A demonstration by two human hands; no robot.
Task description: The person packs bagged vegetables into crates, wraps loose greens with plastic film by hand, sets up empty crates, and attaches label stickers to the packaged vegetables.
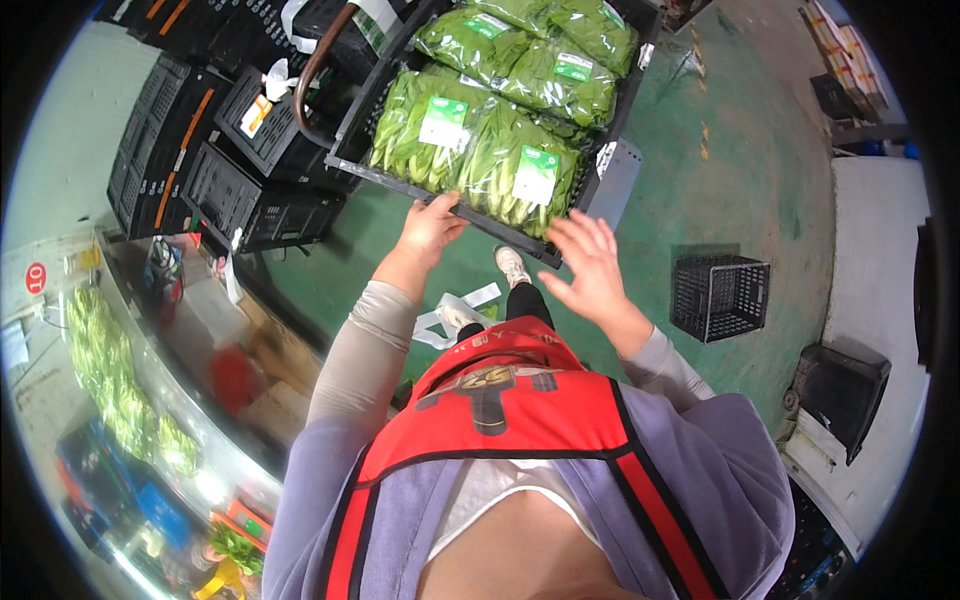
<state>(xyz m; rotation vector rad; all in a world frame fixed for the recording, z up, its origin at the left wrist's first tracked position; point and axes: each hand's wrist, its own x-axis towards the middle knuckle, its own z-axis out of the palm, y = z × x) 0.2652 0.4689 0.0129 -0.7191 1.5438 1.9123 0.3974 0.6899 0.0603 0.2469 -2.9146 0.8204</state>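
Note:
A black plastic crate (487, 217) full of bagged leafy greens (420, 135) is in front of me at the top of the view. The clear bags lie in rows, and several bear green and white labels. My left hand (433, 229) grips the near rim of the crate, its thumb on top. At the crate's near right corner is my right hand (589, 266), fingers spread and slightly blurred; whether its fingertips touch the crate or a bag I cannot tell. What bears the crate from below is mostly hidden, though a grey metal plate (619, 180) shows beside it.
Black crates (262, 214) are stacked at the left, near a curved brown metal handle (304, 90). Loose greens (112, 367) lie on a metal counter (225, 450) at the lower left. An empty black crate (720, 296) stands on the green floor at the right. White strips (476, 296) lie by my feet.

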